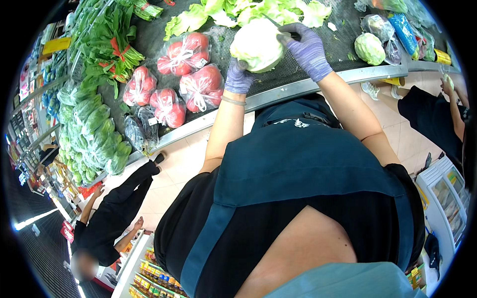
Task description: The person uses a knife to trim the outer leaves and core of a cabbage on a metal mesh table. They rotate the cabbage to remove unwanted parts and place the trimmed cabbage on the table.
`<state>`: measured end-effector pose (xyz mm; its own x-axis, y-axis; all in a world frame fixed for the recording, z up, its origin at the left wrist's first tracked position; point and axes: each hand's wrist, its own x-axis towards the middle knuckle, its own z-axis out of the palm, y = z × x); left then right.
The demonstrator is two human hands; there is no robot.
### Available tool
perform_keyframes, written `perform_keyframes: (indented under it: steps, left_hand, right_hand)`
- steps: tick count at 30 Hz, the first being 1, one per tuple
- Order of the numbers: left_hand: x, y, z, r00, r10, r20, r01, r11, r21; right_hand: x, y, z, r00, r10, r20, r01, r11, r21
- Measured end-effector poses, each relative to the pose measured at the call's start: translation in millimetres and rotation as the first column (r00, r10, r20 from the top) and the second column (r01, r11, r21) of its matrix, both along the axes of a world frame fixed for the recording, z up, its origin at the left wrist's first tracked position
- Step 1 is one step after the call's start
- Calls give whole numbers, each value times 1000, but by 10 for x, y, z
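A pale green cabbage head (258, 45) is held over the display shelf's black mesh mat (294, 69). My left hand (238, 76), in a purple knitted glove with bare fingertips, grips it from below left. In the same kind of glove, my right hand (307, 50) is at the cabbage's upper right, shut on a knife (271, 20); the dark blade lies along the top of the cabbage, and its handle is mostly covered by the fingers. Loose outer cabbage leaves (220, 13) are spread just behind the cabbage.
Bagged tomatoes (201, 87), bagged eggplants (141, 126) and bundled leafy greens (108, 56) lie on the left. Another cabbage (369, 48) and bagged vegetables (377, 27) sit at right. A metal edge (290, 83) borders the shelf. People stand in the aisles on both sides.
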<state>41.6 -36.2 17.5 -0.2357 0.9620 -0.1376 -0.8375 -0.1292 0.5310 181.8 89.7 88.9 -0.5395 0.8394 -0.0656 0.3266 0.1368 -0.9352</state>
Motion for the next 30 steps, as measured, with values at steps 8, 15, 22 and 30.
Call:
perform_keyframes:
  steps: [8, 15, 22, 30]
  left_hand:
    - [-43, -60, -113, 999, 33, -2, -33, 999, 6]
    - [-47, -119, -24, 994, 93, 53, -91, 995, -47]
    - [-119, -12, 85, 905, 225, -361, -246, 969, -13]
    - [-101, -14, 162, 838, 296, -459, -325, 946, 16]
  right_hand:
    - [-9, 147, 56, 971, -25, -236, -46, 956, -290]
    - [-49, 403, 171, 999, -16, 31, 8, 973, 232]
    - [-415, -45, 268, 899, 336, 282, -433, 574, 695]
    - [-434, -148, 256, 864, 476, 164, -432, 534, 726]
